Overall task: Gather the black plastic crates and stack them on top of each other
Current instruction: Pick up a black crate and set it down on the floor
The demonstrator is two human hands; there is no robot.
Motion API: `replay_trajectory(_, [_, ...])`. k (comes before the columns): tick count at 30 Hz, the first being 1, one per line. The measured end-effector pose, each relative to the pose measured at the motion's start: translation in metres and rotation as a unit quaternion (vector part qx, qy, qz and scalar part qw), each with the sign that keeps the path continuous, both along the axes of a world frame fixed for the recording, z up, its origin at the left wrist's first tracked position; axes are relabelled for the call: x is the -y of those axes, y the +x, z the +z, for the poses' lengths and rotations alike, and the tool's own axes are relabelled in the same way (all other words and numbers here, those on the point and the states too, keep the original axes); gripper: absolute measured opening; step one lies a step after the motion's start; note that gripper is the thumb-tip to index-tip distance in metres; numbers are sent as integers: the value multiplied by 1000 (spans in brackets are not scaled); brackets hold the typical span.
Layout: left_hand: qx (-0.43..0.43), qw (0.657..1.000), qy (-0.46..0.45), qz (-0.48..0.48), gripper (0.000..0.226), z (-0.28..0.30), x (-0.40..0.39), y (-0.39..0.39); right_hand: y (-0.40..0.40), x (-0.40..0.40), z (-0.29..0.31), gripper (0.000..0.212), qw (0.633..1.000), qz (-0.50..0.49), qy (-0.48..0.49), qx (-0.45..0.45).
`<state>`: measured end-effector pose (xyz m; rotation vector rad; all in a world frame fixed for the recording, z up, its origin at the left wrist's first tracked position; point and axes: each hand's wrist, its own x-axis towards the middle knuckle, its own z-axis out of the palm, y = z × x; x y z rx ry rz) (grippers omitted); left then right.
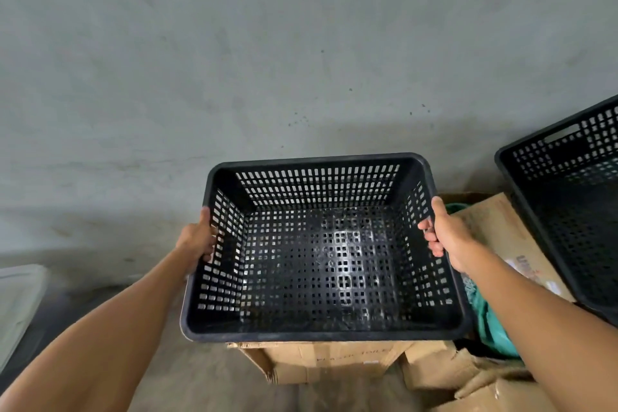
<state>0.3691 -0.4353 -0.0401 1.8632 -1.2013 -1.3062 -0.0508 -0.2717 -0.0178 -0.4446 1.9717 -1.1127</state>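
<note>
Head | left hand [197, 237], right hand [446, 232] grip black crate [321, 261] sides

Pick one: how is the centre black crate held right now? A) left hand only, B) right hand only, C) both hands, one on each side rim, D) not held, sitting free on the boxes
C: the left hand grips the left rim and the right hand grips the right rim of the centre black crate, with fingers curled over each edge.
</note>
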Motion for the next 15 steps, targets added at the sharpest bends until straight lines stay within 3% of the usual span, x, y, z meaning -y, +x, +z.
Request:
replay_trajectory(10, [33,999,-28,-15,63,32,-16,21,34,-21,46,60,999,-30,-22,-20])
replay_trajectory(15, [30,998,-40,-29,96,61,-31,72,78,-46,74,62,998,-31,-40,-31])
